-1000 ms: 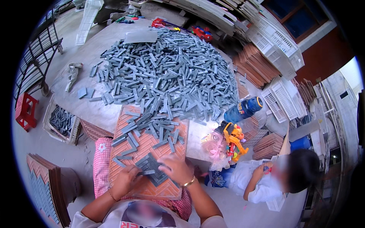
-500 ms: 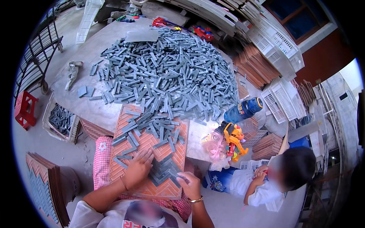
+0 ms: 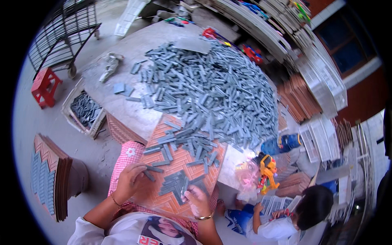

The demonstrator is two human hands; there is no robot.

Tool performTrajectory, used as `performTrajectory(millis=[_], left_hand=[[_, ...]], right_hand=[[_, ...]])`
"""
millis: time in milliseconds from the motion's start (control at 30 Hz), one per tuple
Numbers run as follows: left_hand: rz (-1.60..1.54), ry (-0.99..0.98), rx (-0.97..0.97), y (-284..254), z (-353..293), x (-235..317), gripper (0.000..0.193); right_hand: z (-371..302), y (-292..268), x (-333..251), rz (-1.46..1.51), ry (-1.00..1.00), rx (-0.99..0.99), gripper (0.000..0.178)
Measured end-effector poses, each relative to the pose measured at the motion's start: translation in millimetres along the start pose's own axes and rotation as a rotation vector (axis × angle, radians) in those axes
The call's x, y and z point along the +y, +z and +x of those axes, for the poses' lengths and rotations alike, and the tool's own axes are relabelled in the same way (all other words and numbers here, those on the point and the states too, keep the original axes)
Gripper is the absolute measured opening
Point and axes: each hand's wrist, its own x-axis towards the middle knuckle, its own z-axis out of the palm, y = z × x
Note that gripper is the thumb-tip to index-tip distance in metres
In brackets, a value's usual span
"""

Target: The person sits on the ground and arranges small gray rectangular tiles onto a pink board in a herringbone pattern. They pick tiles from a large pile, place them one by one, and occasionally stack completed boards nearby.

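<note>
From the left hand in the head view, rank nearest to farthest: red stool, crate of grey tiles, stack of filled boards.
1. Stack of filled boards, on the floor left of the left hand.
2. Crate of grey tiles, above-left.
3. Red stool, farthest, upper left.

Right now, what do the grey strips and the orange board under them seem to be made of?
The grey strips look like stone or ceramic: matte, straight-cut, uniform bars. The orange board looks like moulded plastic, judging by its even colour and raised herringbone grid; this cannot be confirmed.

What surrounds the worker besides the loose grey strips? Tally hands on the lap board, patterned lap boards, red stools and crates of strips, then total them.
Hands on the board: 2, left hand, right hand
Patterned lap board: 1
Red stool: 1
Crate of strips: 1
Total: 5
</note>
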Motion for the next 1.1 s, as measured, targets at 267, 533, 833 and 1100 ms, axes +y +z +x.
performTrajectory(millis=[267, 533, 833, 1100], left_hand=[[-0.005, -0.043, 0.143, -15.1, -32.4, -26.6, 0.019], [0.044, 0.141, -0.025, -5.7, -5.6, -12.7, 0.033], [0.077, 0.267, -0.172, -1.0, 12.0, -33.8, 0.028], [0.003, 0.1, -0.102, -26.0, -3.2, -46.7, 0.02]], right_hand=[[15.2, 53.1, -6.1, -0.941, -0.369, -0.016, 0.02], [5.8, 72.2, 12.7, -1.161, -0.308, -0.012, 0.023], [7.0, 87.8, 29.1, -1.278, -0.332, 0.026, 0.025], [13.8, 90.6, 34.5, -1.302, -0.424, 0.034, 0.022]])
